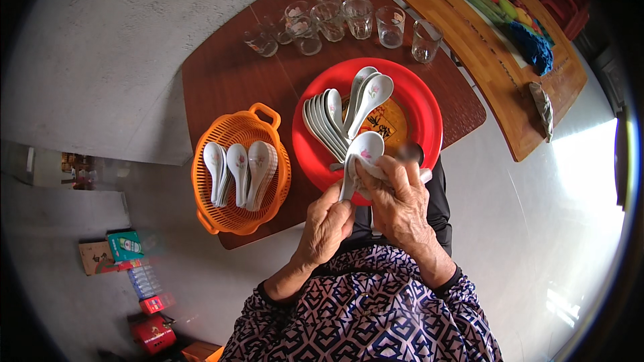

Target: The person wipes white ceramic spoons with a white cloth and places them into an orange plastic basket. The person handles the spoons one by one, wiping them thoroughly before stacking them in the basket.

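My left hand [327,218] grips the handle end of a white ceramic soup spoon [371,142] with a pink flower in its bowl. A pale cloth [358,181] is bunched in my right hand [400,206], pressed against that spoon. Both hands are at the near rim of a round red plastic tray [426,98]. Inside it, a nested row of white spoons [322,120] lies left of a smaller spoon stack [375,93]. A dark rounded thing [413,153], blurred and partly hidden, shows beyond my right fingers. To the left, an orange plastic colander [246,127] holds three stacks of similar spoons [239,171].
Several clear glasses [329,22] stand along the far side of the brown wooden table [226,70]. At right, a lighter wooden table [483,40] bears a crumpled blue cloth [533,48] and a greyish rolled cloth [542,105]. Boxes [125,246] sit at lower left.
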A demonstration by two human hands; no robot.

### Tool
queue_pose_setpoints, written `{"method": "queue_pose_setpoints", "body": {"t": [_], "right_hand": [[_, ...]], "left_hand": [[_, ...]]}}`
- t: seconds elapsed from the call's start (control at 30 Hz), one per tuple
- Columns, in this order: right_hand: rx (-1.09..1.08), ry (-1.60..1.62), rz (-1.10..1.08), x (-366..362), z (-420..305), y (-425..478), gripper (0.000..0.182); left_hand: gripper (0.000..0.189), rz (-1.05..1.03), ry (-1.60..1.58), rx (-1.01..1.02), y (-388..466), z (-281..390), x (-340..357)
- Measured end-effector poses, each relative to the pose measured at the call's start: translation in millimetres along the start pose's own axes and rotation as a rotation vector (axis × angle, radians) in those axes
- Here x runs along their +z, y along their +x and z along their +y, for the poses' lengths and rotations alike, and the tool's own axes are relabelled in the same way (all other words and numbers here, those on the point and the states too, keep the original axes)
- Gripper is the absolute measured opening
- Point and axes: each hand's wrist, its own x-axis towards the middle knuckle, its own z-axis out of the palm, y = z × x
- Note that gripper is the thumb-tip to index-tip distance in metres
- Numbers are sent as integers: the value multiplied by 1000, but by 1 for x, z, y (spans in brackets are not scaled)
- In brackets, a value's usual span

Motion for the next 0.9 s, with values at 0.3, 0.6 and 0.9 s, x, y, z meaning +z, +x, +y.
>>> {"method": "queue_pose_setpoints", "body": {"t": [0.3, 0.6, 0.9], "right_hand": [[-7, 256, -49, -4, -3, -3, 49], [-2, 34, 45, 2, 3, -5, 47], [50, -86, 136, 4, 12, 3, 46]], "left_hand": [[23, 30, -28, -18, 0, 1, 0], [26, -20, -52, 14, -1, -5, 0], [33, -27, 18, 51, -2, -11, -3]]}}
